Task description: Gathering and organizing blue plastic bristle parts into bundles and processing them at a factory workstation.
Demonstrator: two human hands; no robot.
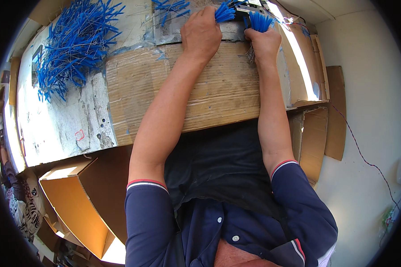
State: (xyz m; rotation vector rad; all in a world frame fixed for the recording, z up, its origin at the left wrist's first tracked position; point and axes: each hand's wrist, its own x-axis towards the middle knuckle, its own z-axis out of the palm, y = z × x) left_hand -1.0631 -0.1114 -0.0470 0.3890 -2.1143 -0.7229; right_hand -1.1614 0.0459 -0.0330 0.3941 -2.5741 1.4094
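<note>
My right hand (pixel 266 43) is closed around a bunch of small blue wire brushes (pixel 260 21). Their bristled heads stick up above the thumb, and thin wire stems hang below the fist. My left hand (pixel 201 34) is curled, with more blue brushes (pixel 225 13) coming out at its finger side; its fingertips are partly hidden. Between and just beyond the hands sits a small metal device (pixel 250 8), cut off by the top of the view. A few loose blue brushes (pixel 171 8) lie beyond my left hand.
A large tangled heap of blue brushes (pixel 78 44) covers the far left of the worn white table (pixel 71 127). Taped cardboard (pixel 227 93) covers the table's middle. Open cardboard boxes (pixel 75 191) stand below at left and right (pixel 315 138). A thin cable (pixel 358 149) runs along the right wall.
</note>
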